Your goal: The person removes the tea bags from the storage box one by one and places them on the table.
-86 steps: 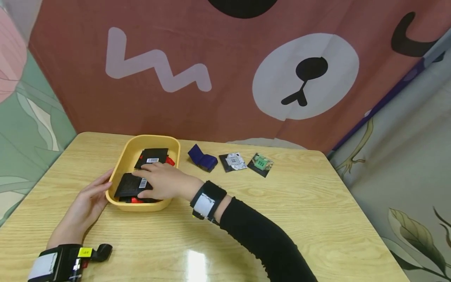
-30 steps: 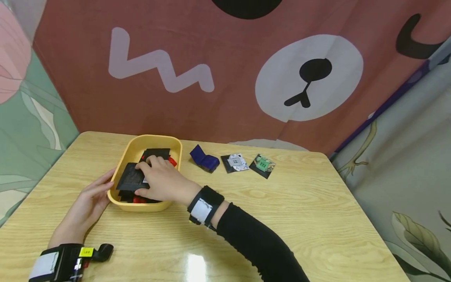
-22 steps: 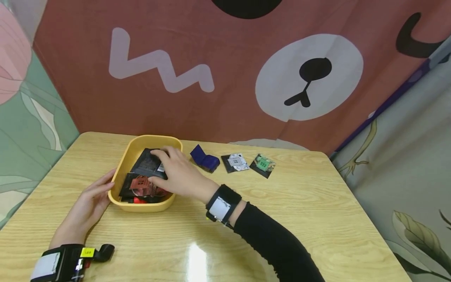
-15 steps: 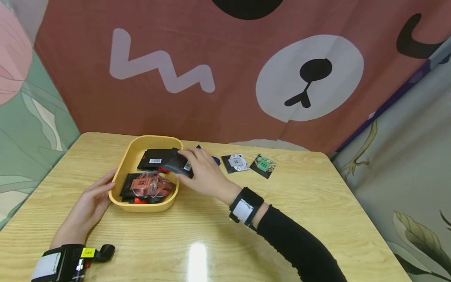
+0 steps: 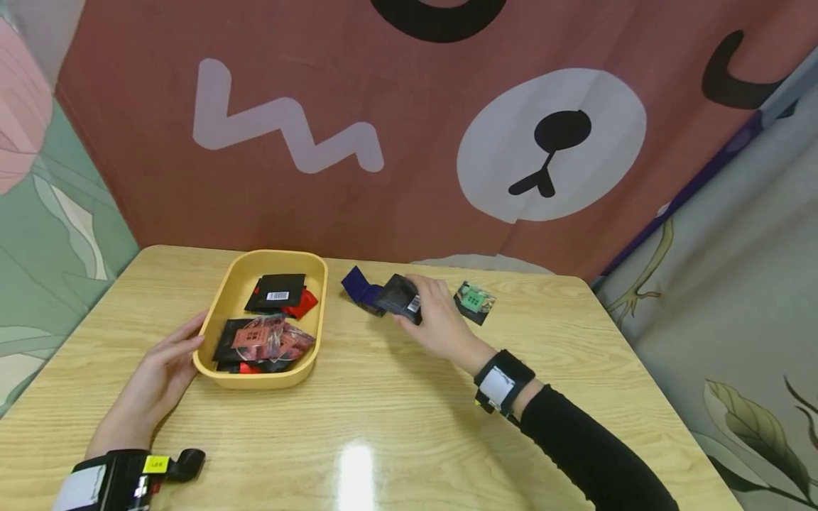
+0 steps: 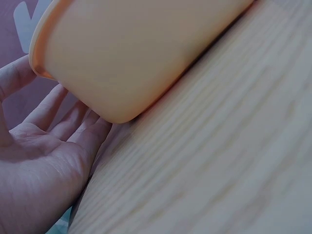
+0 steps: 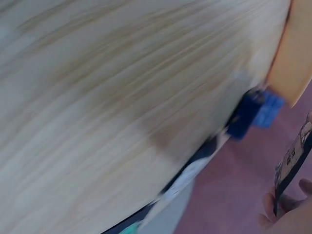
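My right hand (image 5: pixel 441 323) pinches a flat black sachet (image 5: pixel 397 297) by its right side, above the table's back part. A white barcode label shows on its upper face; in the right wrist view the sachet's (image 7: pixel 294 156) other face has a pale printed panel. My left hand (image 5: pixel 160 376) rests its extended fingers against the left side of a yellow plastic bin (image 5: pixel 265 381). Inside the bin lie a black sachet with a barcode (image 5: pixel 276 291), a red packet (image 5: pixel 300 304) and black-and-red printed sachets (image 5: pixel 262 337).
Right of the bin stands an open navy box (image 5: pixel 359 285), partly covered by the held sachet. A green-printed sachet (image 5: pixel 474 301) lies farther right. Between them, a white-printed sachet (image 7: pixel 187 173) shows in the right wrist view. A patterned curtain (image 5: pixel 287 199) hangs behind the table (image 5: pixel 415 426).
My right hand has lifted the black sachet out of the bin and carried it right, past the navy box. This uncovered the red-printed sachets. My left hand has stayed at the bin.
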Demonstrator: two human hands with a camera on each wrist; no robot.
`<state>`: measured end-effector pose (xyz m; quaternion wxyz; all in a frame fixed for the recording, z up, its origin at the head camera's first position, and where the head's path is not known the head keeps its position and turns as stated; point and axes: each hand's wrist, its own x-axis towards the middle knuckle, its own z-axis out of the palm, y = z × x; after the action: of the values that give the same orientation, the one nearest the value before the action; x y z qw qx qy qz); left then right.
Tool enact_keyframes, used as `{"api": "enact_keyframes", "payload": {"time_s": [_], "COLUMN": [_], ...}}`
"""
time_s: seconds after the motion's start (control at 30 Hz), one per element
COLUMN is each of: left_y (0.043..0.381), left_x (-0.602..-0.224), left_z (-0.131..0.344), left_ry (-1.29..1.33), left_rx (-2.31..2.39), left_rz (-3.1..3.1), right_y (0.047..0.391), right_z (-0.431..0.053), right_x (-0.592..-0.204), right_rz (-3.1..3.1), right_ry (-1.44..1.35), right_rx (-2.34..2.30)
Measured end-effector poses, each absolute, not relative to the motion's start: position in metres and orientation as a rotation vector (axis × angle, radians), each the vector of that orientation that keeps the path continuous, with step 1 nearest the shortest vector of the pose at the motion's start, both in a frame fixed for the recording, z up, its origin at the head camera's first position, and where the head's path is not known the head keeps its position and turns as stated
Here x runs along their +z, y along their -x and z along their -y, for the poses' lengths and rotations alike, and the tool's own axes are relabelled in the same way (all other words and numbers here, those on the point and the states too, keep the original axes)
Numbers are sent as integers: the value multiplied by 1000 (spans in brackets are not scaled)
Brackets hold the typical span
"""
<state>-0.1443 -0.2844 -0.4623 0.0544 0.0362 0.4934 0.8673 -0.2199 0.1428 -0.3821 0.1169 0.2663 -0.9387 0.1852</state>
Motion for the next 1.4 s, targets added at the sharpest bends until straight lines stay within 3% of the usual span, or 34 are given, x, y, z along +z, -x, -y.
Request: {"api": "enact_keyframes", "payload": {"time_s": [0.77,1.4], "left_y": [138,142], "left_x": [-458,-458], "left_z": [284,283], "left_ry": [27,30], "left_rx": [2591,2589], "left_rz": [-1564,-1563], "right_y": [254,265], "right_z": [-281,-318], "right_x": [-391,-400], "right_rz": [2933,3198], "right_ry": [-144,298], "right_rx": [495,271]}}
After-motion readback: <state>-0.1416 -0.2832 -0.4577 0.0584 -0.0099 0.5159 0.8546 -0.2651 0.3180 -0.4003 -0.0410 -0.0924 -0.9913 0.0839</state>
